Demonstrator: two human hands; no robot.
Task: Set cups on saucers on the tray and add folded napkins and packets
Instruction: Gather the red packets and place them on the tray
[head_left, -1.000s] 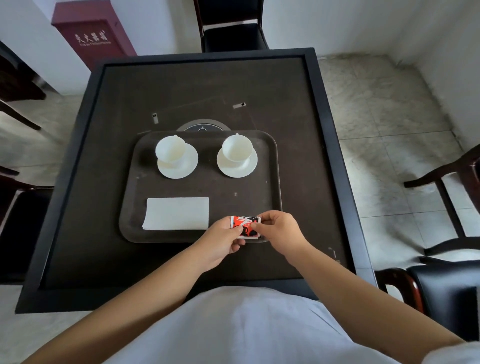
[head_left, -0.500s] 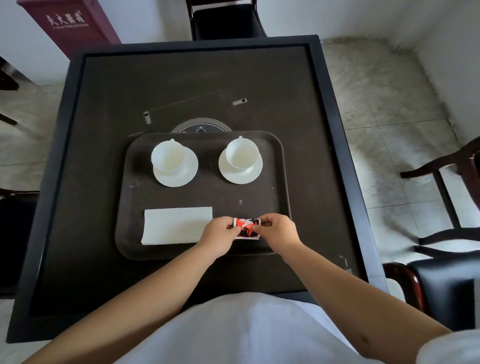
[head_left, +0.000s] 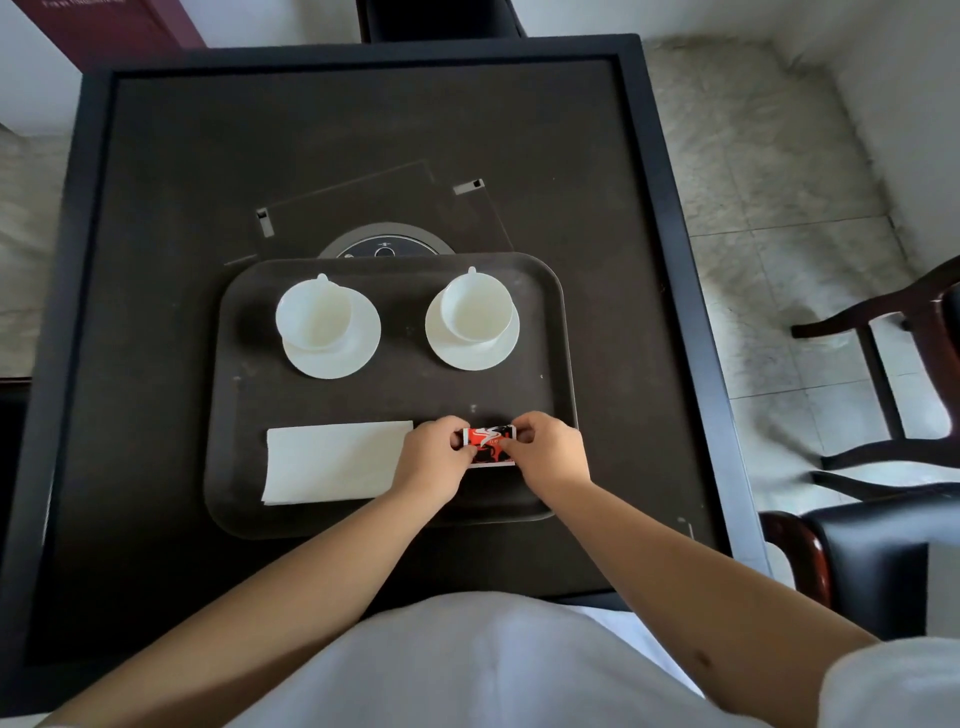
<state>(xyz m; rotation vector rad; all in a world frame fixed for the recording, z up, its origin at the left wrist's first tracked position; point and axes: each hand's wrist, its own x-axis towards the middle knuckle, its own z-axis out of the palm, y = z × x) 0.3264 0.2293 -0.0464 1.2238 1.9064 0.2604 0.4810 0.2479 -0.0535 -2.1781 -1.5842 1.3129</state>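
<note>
L hand (head_left: 434, 453) and R hand (head_left: 545, 451) both pinch the red/black/white packet (head_left: 488, 446), one at each short end, fingers curled onto it. Packet sits low over the near-right part of the dark tray (head_left: 563, 332); can't tell if it touches the tray floor or is held just off it. Just left of L hand, a folded white napkin (head_left: 332, 461) lies flat on the tray, long side across, its right end partly under the L hand. Farther back on the tray, two white cups on white saucers side by side: left cup (head_left: 311, 314) on left saucer (head_left: 348, 358), right cup (head_left: 475, 307) on right saucer (head_left: 472, 353), well apart, both upright, handles pointing away. Tray rests on a dark table w/ black frame (head_left: 670, 208); round grey disc (head_left: 387, 244) pokes out behind the tray's far edge. Dark wooden chair (head_left: 883, 374) at right on tiled floor.
</note>
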